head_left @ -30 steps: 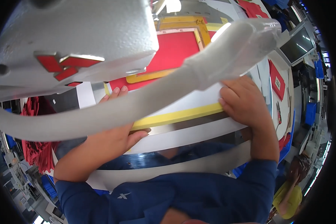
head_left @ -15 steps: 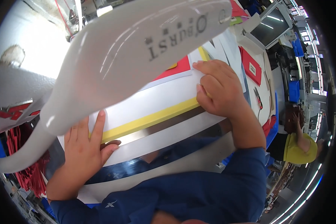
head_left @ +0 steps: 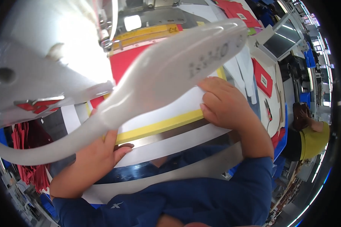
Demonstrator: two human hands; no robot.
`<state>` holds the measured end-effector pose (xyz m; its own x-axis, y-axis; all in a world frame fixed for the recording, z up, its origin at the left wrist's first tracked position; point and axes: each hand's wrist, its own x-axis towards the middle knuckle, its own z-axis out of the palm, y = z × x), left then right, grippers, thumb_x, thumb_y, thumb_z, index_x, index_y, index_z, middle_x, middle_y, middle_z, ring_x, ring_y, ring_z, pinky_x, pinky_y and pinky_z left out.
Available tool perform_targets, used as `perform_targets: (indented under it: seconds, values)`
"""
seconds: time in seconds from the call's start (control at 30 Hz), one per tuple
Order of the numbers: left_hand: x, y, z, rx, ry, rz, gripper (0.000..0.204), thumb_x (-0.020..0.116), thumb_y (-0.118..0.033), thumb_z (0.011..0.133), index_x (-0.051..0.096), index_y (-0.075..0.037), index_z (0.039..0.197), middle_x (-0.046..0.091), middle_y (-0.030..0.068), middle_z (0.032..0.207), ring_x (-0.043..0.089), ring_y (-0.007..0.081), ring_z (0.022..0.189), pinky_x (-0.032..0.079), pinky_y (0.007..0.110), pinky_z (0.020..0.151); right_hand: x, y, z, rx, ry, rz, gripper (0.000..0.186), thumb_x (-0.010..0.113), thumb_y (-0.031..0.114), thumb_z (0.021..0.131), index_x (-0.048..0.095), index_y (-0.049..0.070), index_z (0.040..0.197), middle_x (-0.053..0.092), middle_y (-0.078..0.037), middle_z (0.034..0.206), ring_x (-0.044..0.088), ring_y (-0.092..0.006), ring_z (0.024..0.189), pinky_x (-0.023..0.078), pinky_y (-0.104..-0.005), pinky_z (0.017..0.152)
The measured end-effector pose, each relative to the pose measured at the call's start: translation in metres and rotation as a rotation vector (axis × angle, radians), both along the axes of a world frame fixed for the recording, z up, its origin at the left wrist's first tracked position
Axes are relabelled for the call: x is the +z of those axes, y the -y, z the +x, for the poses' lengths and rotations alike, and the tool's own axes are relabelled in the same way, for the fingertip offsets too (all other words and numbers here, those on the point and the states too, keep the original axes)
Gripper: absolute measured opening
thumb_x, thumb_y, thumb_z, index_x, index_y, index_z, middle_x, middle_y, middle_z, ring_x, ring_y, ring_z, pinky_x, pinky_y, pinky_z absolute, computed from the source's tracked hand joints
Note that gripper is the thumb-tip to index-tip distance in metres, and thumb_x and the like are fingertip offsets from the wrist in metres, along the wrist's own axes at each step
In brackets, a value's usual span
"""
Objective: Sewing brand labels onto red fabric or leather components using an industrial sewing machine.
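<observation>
A white sewing template with a yellow strip along its near edge lies flat on the machine bed. My left hand rests at its near left corner, index finger stretched out and thumb beside the edge; its other fingers are mostly hidden. Closed round the template's right end is my right hand, with bent fingers and the thumb at the yellow strip. A milky white paddle-shaped piece on a curved stem hangs in front, covering part of the template. Red material shows beyond it, below a yellow-marked clamp bar.
The pale machine head, brightly lit, fills the upper left. Dark red pieces hang at left. A red packet, small snips and a monitor are at right. Farther right, a person in yellow handles something dark.
The view has shifted, so more of the machine head, clamp bar and red material shows. The paddle-shaped piece now covers more of my left hand. Both hands stay at the template.
</observation>
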<state>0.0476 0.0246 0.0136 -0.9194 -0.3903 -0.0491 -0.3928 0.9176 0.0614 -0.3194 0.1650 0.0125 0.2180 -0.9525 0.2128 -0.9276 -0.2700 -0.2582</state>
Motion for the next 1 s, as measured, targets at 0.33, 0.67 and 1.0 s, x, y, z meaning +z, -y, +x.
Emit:
perform_targets:
  seconds: [0.33,0.67,1.0]
  values:
    - [0.002,0.001,-0.011,0.007,-0.093,-0.023,0.084,0.071,-0.064,0.092,0.059,-0.003,0.149,0.057,0.0353,0.146,0.055,0.0467,0.14,0.045,0.051,0.115,0.007,-0.007,0.0,-0.035,-0.003,0.048,0.018,0.073,0.011,0.085,0.057,0.003,0.087,0.062,-0.02,0.096,0.061,-0.0439,0.093,0.05,-0.0537,0.085]
    - [0.003,0.005,-0.006,-0.004,-0.05,0.137,0.095,0.078,-0.062,0.089,0.051,-0.002,0.157,0.048,0.0383,0.153,0.053,0.0531,0.14,0.044,0.057,0.117,0.01,-0.012,-0.004,-0.058,-0.083,0.214,0.044,0.073,0.008,0.085,0.068,-0.004,0.128,0.061,-0.026,0.152,0.059,-0.0445,0.14,0.046,-0.053,0.117]
    - [0.004,0.011,-0.005,-0.028,0.019,-0.025,0.093,0.08,-0.066,0.086,0.059,0.001,0.148,0.051,0.0353,0.152,0.054,0.0489,0.141,0.043,0.055,0.115,0.009,-0.014,-0.002,-0.067,-0.109,0.188,0.068,0.076,0.014,0.085,0.058,-0.006,0.149,0.062,-0.025,0.151,0.06,-0.0432,0.14,0.045,-0.0518,0.12]
